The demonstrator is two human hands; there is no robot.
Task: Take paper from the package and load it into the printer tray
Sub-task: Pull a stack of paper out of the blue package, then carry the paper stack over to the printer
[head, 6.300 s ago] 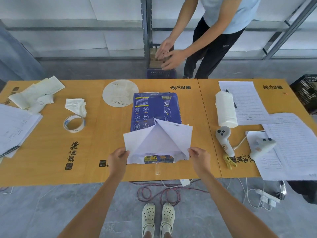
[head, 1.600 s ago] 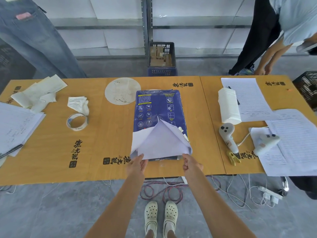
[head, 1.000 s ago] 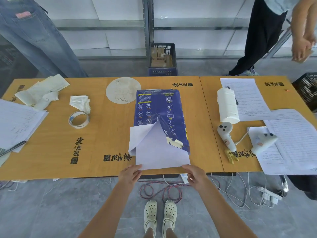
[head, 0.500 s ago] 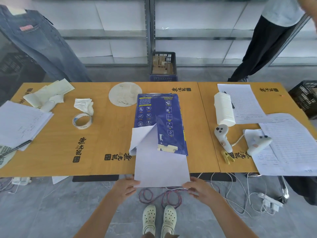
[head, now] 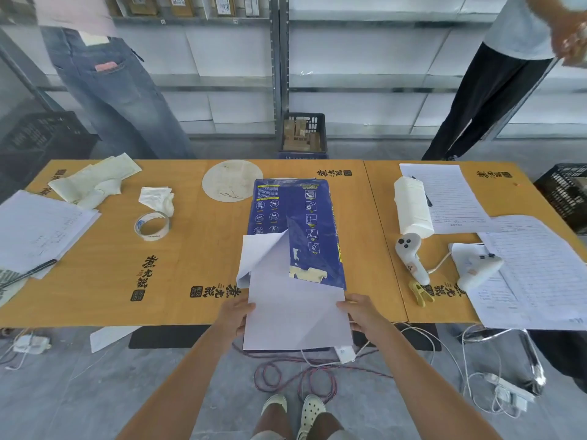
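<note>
Gripping the paper stack (head: 297, 315), our left hand (head: 236, 314) and right hand (head: 360, 314) clasp its side edges. Its long axis runs near to far, half out of the blue package (head: 297, 217); the package's print is unreadable.

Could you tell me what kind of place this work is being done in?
Probably a storeroom or workshop used for recording tasks: metal shelving along the wall, plastic crates on a bare grey floor, and handheld controllers with loose cables beside printed forms on the table.
</note>
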